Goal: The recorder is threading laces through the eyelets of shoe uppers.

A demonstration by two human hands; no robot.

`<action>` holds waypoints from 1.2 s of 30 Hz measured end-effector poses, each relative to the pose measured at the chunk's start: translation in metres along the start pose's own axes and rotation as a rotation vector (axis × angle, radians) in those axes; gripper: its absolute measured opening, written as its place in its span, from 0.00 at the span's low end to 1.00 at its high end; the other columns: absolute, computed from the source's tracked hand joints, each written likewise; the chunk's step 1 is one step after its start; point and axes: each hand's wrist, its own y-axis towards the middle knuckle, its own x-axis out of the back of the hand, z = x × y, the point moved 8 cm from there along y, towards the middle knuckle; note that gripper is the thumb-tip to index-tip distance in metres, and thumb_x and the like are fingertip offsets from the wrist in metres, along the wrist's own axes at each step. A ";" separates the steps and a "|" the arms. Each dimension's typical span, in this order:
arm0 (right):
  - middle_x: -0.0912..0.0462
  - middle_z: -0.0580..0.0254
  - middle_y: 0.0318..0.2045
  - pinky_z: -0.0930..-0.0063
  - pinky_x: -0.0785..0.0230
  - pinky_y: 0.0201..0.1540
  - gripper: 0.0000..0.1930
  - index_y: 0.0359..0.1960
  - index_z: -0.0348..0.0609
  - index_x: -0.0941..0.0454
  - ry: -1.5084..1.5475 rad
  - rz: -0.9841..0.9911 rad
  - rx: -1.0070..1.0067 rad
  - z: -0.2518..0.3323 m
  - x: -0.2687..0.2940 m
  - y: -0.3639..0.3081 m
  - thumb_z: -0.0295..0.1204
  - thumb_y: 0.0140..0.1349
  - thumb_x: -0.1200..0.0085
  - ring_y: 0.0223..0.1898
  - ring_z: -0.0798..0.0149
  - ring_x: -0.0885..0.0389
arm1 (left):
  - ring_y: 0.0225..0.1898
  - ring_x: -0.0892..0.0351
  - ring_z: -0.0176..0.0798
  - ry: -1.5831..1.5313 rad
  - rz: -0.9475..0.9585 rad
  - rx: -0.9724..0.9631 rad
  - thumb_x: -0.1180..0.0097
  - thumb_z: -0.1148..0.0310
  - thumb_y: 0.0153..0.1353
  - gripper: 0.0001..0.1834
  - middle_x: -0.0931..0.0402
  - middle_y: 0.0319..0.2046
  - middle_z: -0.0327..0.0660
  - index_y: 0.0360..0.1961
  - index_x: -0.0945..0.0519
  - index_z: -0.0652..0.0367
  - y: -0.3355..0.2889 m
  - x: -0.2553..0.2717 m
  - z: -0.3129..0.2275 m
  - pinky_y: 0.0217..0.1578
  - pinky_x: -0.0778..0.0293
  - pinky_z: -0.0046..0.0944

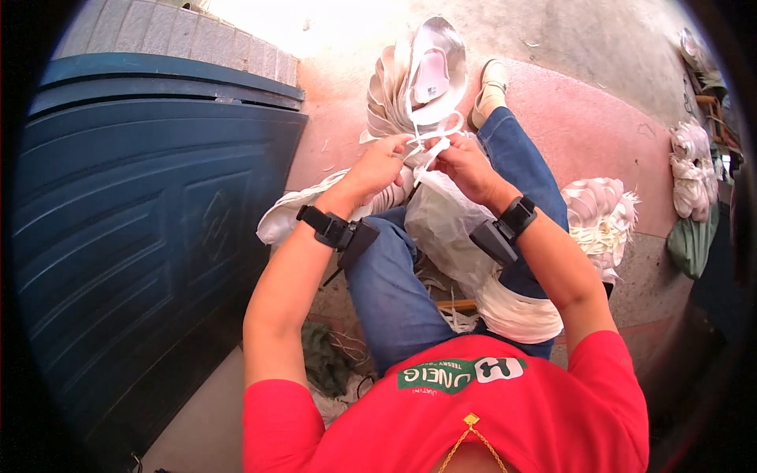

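My left hand (380, 167) is closed, its fingers pinching a thin white strip (418, 140) in front of my knees. Opposite it, my right hand (470, 167) grips the same loose white strip, which loops between both hands. Just beyond my fingers stands a fanned bundle of pale shoe uppers (385, 91), with a pink-lined piece (432, 76) facing up in a shiny silvery one. A translucent plastic bag (453, 229) hangs between my legs below the right hand. More white pieces (303, 206) lie beside my left forearm.
A dark blue panelled door (158, 229) stands close on the left. Bundles of white pieces (601, 217) sit on the floor at right, with others (691, 169) stacked farther off above a green sack (694, 240). A white bundle (516, 309) rests by my right thigh.
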 end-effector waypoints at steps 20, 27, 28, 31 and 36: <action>0.29 0.63 0.44 0.77 0.32 0.40 0.11 0.36 0.34 0.25 -0.451 -0.095 0.219 0.060 0.015 -0.030 0.31 0.58 0.52 0.40 0.69 0.27 | 0.23 0.24 0.40 0.433 -0.302 -0.268 0.44 0.68 0.49 0.08 0.24 0.22 0.48 0.25 0.22 0.64 0.019 0.000 -0.037 0.26 0.30 0.36; 0.28 0.63 0.36 0.76 0.35 0.42 0.08 0.34 0.42 0.24 -0.952 -0.056 0.510 0.095 0.011 -0.045 0.24 0.50 0.46 0.39 0.67 0.29 | 0.11 0.36 0.23 -0.134 -0.152 -0.031 0.47 0.71 0.53 0.06 0.31 0.17 0.33 0.28 0.27 0.62 0.022 0.000 -0.016 0.10 0.42 0.23; 0.28 0.62 0.34 0.74 0.36 0.43 0.09 0.33 0.44 0.23 -1.147 -0.029 0.615 0.100 0.004 -0.050 0.22 0.48 0.46 0.39 0.65 0.29 | 0.11 0.36 0.23 -0.132 -0.151 -0.030 0.47 0.71 0.53 0.06 0.31 0.17 0.33 0.28 0.27 0.62 0.022 0.000 -0.015 0.10 0.42 0.23; 0.28 0.62 0.32 0.73 0.37 0.41 0.08 0.31 0.48 0.22 -1.425 -0.063 0.586 0.095 0.005 -0.054 0.23 0.47 0.46 0.39 0.62 0.30 | 0.11 0.37 0.23 -0.311 -0.092 0.061 0.48 0.72 0.54 0.04 0.33 0.16 0.32 0.30 0.28 0.61 0.025 -0.007 -0.005 0.09 0.44 0.22; 0.26 0.67 0.26 0.77 0.37 0.36 0.05 0.30 0.45 0.23 -1.759 -0.226 0.265 0.077 0.033 -0.033 0.26 0.52 0.50 0.35 0.67 0.28 | 0.13 0.37 0.22 -0.167 -0.082 -0.037 0.49 0.71 0.55 0.05 0.32 0.18 0.32 0.32 0.30 0.60 0.029 -0.017 -0.018 0.10 0.44 0.21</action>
